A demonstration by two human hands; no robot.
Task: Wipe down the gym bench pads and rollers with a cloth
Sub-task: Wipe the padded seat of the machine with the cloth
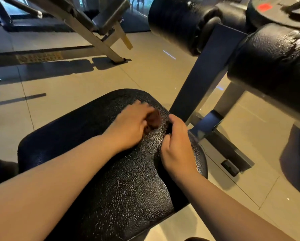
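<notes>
The floor [76, 87] is pale tile, spreading out on every side of both hands. On it, beyond the left hand, stands a second bench [86, 26] with a grey slanted frame.

The pad [100, 162] lies directly under both hands: a black, pebbled, rounded-corner cushion. Its long axis runs from the bottom of the view, near the person, up and away toward the frame, leaning a little to the right. Its far end sits just past the fingertips.

Above and to the right of the right hand hang two black rollers. The near roller [274, 63] is the larger in view; the far roller [173, 23] is beyond it, up and left. Their axes run roughly side to side, across the pad's line. Between them a dark frame [203, 80] slants down to a foot bar on the floor just right of the right hand. A weight plate [267, 9] with a red patch sits at the top right, well away from both hands.

The left hand [130, 126] rests knuckles-up on the far part of the pad, fingers curled closed around a bunched brown cloth [153, 120] that sticks out at its right side and touches the pad. It is blurred.

The right hand [176, 143] is just beside it, loosely fisted, pinching something small and dark at the thumb; what it is cannot be told.
</notes>
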